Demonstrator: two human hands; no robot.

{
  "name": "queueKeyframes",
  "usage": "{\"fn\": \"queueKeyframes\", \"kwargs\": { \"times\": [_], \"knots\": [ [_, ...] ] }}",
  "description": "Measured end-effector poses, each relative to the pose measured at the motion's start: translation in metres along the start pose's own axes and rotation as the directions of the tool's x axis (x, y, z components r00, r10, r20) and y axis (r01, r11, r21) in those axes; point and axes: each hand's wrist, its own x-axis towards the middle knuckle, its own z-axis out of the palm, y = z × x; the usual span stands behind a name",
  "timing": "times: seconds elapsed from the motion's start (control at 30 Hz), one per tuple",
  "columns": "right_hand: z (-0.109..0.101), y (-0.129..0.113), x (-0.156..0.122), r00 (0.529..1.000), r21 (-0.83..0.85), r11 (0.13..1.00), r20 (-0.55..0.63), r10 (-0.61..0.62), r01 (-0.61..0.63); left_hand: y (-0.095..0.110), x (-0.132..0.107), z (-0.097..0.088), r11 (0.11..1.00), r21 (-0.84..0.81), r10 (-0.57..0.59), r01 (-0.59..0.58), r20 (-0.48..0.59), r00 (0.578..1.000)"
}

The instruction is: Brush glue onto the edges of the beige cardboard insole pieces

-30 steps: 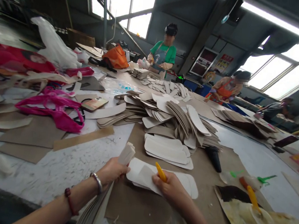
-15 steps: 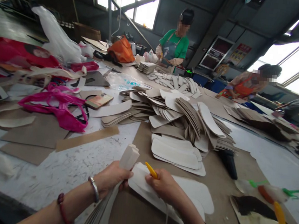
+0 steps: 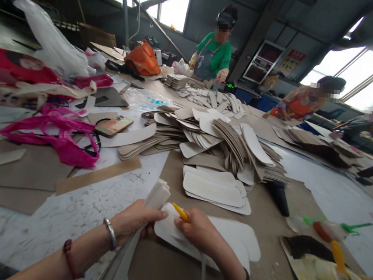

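My left hand (image 3: 132,221) is closed round a thick stack of white insole pieces (image 3: 156,195) that stands on edge and runs down past my wrist. My right hand (image 3: 200,230) is closed round a yellow-handled tool (image 3: 180,211), its tip pointing up and left. Under that hand lie flat white insole pieces (image 3: 245,244) on a brown cardboard sheet (image 3: 167,270). The two hands almost touch. A small flat pile of insoles (image 3: 214,189) lies just beyond them.
A big fanned heap of insole boards (image 3: 213,138) fills the table's middle. A pink bag (image 3: 57,138), a phone (image 3: 113,125) and cardboard strips lie at left. Glue-stained paper with brushes (image 3: 333,255) is at right. Several other people work at the far side, one in green (image 3: 214,54).
The view has shifted slightly. Both hands have stayed together at the near edge, the right hand with the yellow tool moving a little left toward the held stack.
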Motion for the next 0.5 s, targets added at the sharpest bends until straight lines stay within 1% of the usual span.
{"fn": "queueKeyframes", "kwargs": {
  "times": [0.1, 0.2, 0.27, 0.33, 0.43, 0.5],
  "knots": [
    [0.0, -0.005, -0.004, 1.0, -0.024, 1.0, -0.001, 0.013, -0.013, 0.001, 0.004, 0.004, 0.999, 0.047, 0.022, -0.021, -0.037, 0.999],
    [-0.006, -0.001, -0.024, 0.999, -0.091, 0.995, -0.009, 0.047, -0.048, 0.003, 0.002, 0.008, 0.998, 0.06, 0.034, -0.031, -0.05, 0.998],
    [-0.011, 0.012, -0.048, 0.992, -0.194, 0.973, -0.028, 0.124, -0.127, 0.003, 0.0, 0.008, 0.998, 0.058, 0.037, -0.034, -0.057, 0.998],
    [-0.016, 0.033, -0.075, 0.971, -0.256, 0.936, -0.074, 0.229, -0.24, 0.001, -0.001, 0.007, 0.998, 0.056, 0.042, -0.038, -0.065, 0.997],
    [-0.019, 0.065, -0.105, 0.921, -0.212, 0.901, -0.185, 0.344, -0.379, -0.004, 0.0, 0.004, 0.998, 0.049, 0.054, -0.05, -0.076, 0.996],
    [-0.017, 0.079, -0.113, 0.883, -0.19, 0.874, -0.25, 0.397, -0.447, -0.006, -0.001, 0.004, 0.998, 0.05, 0.053, -0.049, -0.083, 0.995]
  ]
}}
